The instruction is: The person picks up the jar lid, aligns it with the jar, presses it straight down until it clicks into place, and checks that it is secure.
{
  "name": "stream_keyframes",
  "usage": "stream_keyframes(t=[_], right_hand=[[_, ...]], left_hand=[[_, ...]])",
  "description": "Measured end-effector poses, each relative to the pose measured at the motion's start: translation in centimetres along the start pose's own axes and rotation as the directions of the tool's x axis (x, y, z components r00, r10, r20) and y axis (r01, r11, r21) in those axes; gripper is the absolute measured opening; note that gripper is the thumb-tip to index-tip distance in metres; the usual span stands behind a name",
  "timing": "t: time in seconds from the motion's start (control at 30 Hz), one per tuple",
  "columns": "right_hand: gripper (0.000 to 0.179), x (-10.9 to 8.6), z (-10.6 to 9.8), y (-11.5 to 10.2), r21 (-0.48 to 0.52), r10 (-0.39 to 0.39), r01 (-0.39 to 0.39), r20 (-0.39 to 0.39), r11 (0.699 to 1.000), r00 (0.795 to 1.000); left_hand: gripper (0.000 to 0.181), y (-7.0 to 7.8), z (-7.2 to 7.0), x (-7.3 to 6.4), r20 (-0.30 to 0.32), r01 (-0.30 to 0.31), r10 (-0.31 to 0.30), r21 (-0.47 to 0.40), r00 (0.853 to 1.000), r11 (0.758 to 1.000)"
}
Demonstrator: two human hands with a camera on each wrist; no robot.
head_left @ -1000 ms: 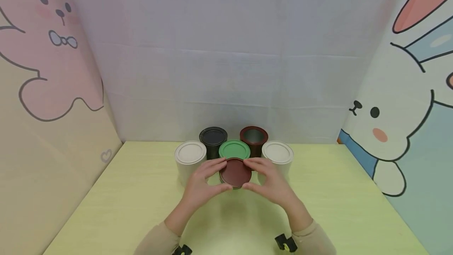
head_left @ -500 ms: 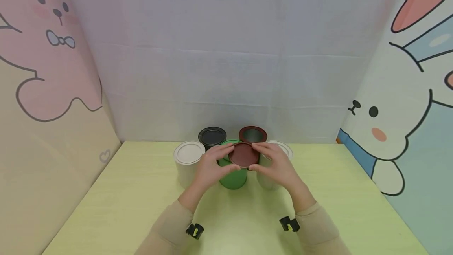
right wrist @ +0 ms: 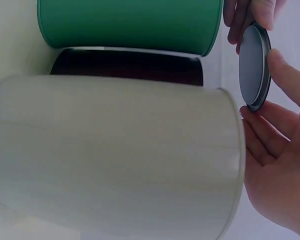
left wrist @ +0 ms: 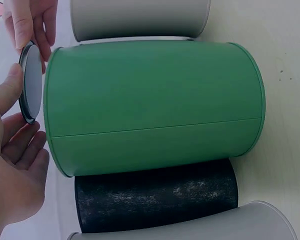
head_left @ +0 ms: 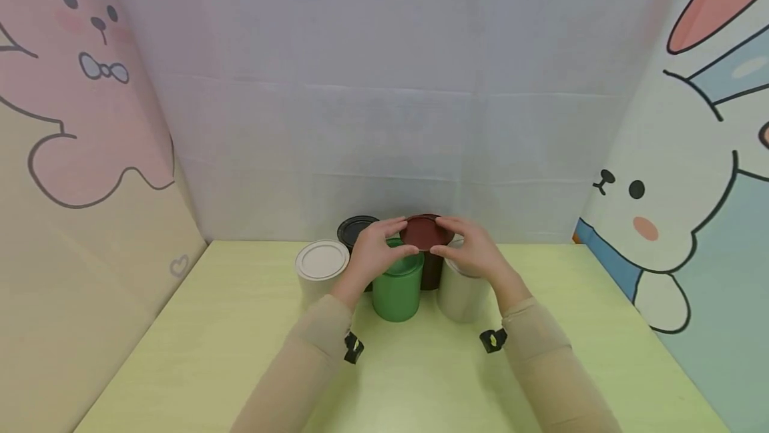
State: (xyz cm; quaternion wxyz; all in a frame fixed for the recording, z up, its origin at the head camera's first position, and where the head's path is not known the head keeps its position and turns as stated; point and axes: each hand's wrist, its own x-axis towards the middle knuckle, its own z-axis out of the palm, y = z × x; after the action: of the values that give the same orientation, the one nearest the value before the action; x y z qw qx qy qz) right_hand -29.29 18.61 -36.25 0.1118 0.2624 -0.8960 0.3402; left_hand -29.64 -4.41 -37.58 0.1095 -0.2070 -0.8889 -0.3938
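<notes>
Between them, my left hand (head_left: 375, 251) and right hand (head_left: 476, 249) hold a dark red round lid (head_left: 424, 233) by its rim, thumbs at the near edge and fingers at the far side. In the head view it is over the top of the dark red can (head_left: 431, 273), hiding most of that opening; whether they touch cannot be seen. Both wrist views show the lid's grey underside: the lid (left wrist: 33, 82) stands past the green can's end in the left one, and the lid (right wrist: 252, 67) appears beyond the cans' ends in the right one.
A green can (head_left: 396, 296) stands in front of the dark red can. White cans flank it, one on the left (head_left: 321, 263) and another on the right (head_left: 462, 299), under my right forearm. A black can (head_left: 354, 227) is at the back left, before the white cloth wall (head_left: 384, 119).
Both hands have carried the lid away from me and slightly right, from in front of the green can, across its top, to over the dark red can. The cans have stayed put.
</notes>
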Motion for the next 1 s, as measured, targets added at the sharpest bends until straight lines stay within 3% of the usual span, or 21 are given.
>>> stream_keyframes(t=[0.2, 0.67, 1.0], right_hand=[[0.06, 1.2, -0.2, 1.0, -0.005, 0.056, -0.056, 0.024, 0.998, 0.998], [0.059, 2.2, 0.0, 2.7, -0.018, 0.099, -0.099, -0.013, 0.995, 0.995], [0.059, 2.7, 0.4, 3.3, -0.032, 0.13, -0.129, 0.02, 0.991, 0.991]], left_hand=[[0.058, 0.0, 0.7, 1.6, 0.002, 0.037, -0.037, 0.039, 0.999, 0.999], [0.054, -0.3, 2.3, 4.1, 0.004, 0.061, -0.061, 0.057, 0.998, 0.997], [0.055, 0.1, 3.3, 4.7, -0.009, 0.121, -0.121, 0.142, 0.993, 0.982]])
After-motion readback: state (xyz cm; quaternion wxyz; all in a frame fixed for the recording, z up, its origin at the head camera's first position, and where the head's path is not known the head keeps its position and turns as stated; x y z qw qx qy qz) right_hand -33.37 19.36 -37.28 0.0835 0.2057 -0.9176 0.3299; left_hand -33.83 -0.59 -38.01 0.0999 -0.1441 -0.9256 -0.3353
